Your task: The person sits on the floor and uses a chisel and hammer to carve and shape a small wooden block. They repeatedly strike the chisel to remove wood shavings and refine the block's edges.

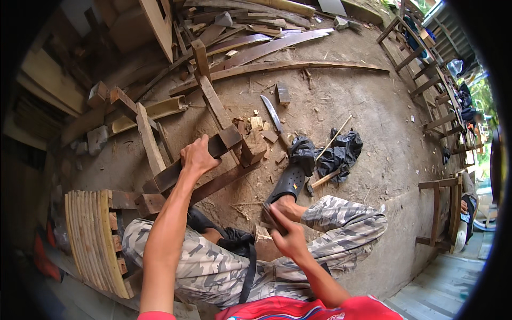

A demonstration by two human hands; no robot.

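My left hand (198, 157) is wrapped over a dark squared wooden beam (173, 175), which belongs to a frame of joined timbers in front of me. My right hand (290, 240) is closed round a dark, narrow hand tool (276, 217) above my lap, between my knees. Its working end is blurred, so I cannot make out its exact kind. Past the left hand, a thick wooden block (253, 148) sits beside the beam's end, with pale wood chips (257, 122) just behind it. A large knife (272, 113) lies on the dirt floor beyond.
Next to my shoe (289, 180) lie a crumpled black plastic bag (341, 152) and a hammer with a pale handle (325, 179). Scrap timber (256, 50) is piled at the back. A slatted wooden piece (88, 240) stands at my left. Wooden frames (434, 88) line the right side.
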